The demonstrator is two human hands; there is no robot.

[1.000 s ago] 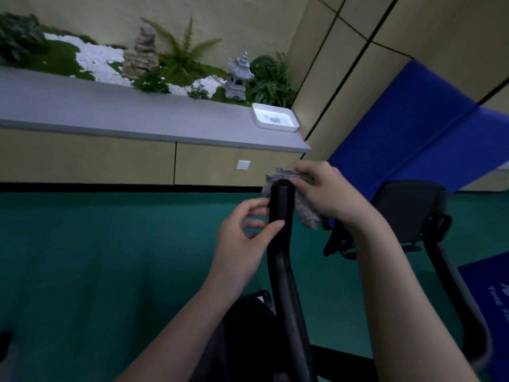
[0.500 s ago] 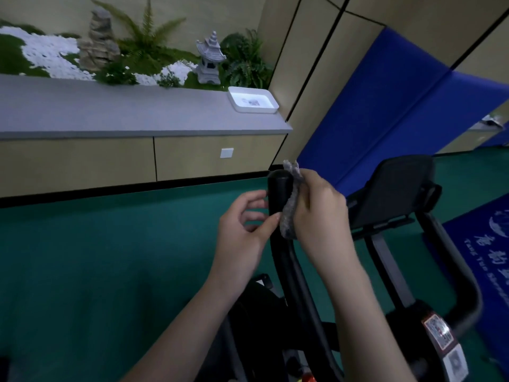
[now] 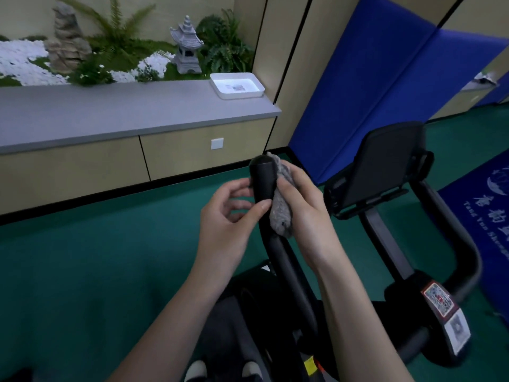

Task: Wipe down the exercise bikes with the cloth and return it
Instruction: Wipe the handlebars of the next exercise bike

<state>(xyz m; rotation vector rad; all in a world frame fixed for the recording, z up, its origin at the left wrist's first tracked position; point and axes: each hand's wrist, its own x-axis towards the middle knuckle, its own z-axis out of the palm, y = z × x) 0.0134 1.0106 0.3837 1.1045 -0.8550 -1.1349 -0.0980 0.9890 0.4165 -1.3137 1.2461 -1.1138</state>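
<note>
Cloth (image 3: 281, 208), grey and bunched, held against handlebar (image 3: 263, 177) by right fingers (image 3: 292, 188); left fingers (image 3: 239, 193) pinch handlebar.

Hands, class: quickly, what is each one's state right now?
Left hand: pinches the handlebar between thumb and fingers.
Right hand: holds the grey cloth against the handlebar.

Left of handlebar grip (image 3: 263, 183): open green floor (image 3: 82, 257) as far as cabinet front, wide passage. Left hand (image 3: 228, 213) holds that side of grip.
Right of grip: right hand (image 3: 300, 210) presses cloth (image 3: 281, 208) against it. Console holder (image 3: 385, 166) and its stem stand near, leaving only narrow gap.
Far handlebar (image 3: 457, 244) curves round stem, closing right side.
Counter (image 3: 110, 114): front edge open to reach. White tray (image 3: 237, 85) fills right corner, stone lantern (image 3: 187, 48) stands behind back edge.
</note>
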